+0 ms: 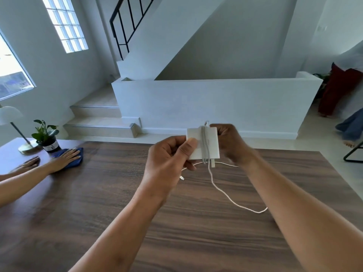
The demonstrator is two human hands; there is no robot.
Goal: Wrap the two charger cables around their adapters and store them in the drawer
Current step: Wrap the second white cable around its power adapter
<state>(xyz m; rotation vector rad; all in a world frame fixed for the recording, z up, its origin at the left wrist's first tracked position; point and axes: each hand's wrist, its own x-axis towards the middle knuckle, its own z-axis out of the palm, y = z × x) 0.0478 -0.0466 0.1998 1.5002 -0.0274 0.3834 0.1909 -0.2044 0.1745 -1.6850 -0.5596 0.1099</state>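
In the head view, the square white plastic charger adapter is held up above the dark wood-grain table, with a few turns of thin white charger cable already around its middle and the loose tail trailing down in a loop onto the tabletop. The block looks light, rigid and smooth, so it is best pinched by its flat faces or edges; the cable is limp and likely to spring loose unless kept taut. The left hand has its fingers curled, thumb pressed on the adapter's left edge. The right hand grips the right side, fingers closed behind it. No drawer is visible.
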